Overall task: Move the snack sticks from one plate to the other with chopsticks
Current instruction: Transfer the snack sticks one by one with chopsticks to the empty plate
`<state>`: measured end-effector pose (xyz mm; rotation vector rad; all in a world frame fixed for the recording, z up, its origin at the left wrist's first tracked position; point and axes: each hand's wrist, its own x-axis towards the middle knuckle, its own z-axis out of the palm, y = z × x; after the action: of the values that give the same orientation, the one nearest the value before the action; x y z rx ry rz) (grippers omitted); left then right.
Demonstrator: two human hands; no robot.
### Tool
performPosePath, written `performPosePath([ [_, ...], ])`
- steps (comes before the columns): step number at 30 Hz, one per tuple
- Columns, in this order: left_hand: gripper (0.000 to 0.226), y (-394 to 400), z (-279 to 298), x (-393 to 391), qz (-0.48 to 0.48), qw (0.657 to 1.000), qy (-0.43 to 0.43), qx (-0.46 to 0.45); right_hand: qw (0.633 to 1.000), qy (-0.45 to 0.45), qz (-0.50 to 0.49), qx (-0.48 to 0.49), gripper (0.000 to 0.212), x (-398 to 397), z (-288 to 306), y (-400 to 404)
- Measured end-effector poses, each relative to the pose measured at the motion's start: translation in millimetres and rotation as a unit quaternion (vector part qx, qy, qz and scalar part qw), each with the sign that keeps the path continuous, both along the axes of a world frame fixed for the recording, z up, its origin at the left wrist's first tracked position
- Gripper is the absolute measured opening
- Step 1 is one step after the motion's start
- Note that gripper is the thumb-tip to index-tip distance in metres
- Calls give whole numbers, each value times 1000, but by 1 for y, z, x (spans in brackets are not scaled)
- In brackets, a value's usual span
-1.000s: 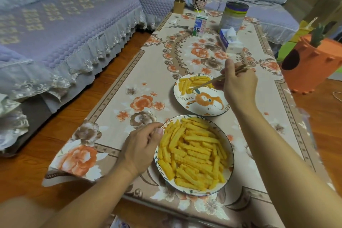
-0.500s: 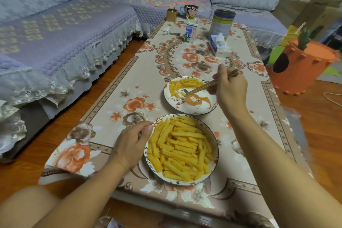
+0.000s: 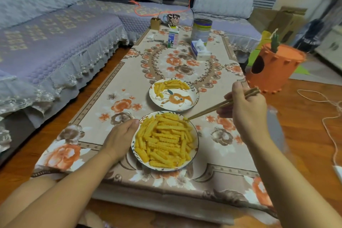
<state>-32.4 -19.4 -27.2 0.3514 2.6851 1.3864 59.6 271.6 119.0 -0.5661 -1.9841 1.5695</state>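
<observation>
While the near plate sits heaped, the scene reads so:
Right hand (image 3: 246,109): fingers curled round the chopsticks (image 3: 220,105), tips at the near plate's far-right rim.
Left hand (image 3: 121,138): loosely curled against the near plate's left rim, thumb beside the edge; holds nothing.
Snack sticks (image 3: 164,139): piled in the near plate (image 3: 196,146); a smaller heap lies along the far plate's (image 3: 192,105) back edge.
Plates: just apart, near plate close to the table (image 3: 103,105) front edge.
Open room: bare cloth left and right of both plates.
</observation>
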Motion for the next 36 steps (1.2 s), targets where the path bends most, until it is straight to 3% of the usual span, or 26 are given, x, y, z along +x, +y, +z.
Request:
performPosePath([
  [3,61,2,3,3,-7,1000,-5,8,1000,-16,16,-5,45,2,-4,1],
  [9,76,-1,6,-11,-11,998,-18,-53,997,59,1,-58,41,-10,2,33],
  [11,64,-1,10,-24,-14,997,-3,-72,996,55,13,-69,37,-23,-6,37],
  [14,27,-7,0,-41,38,977,112,-175,995,39,58,-65,35,-53,-21,33],
  [19,21,-3,-19,-37,60,951,154,-260,990,37,127,-58,29,-96,-49,17],
  [24,16,-3,-13,-40,64,959,143,-236,986,47,139,-78,22,-118,-67,-1],
  [29,16,-4,-15,-40,63,958,151,-236,989,49,135,-31,26,-119,-87,-12],
  [36,15,-3,-13,-39,66,956,145,-248,988,90,93,-82,46,-96,-36,-1],
])
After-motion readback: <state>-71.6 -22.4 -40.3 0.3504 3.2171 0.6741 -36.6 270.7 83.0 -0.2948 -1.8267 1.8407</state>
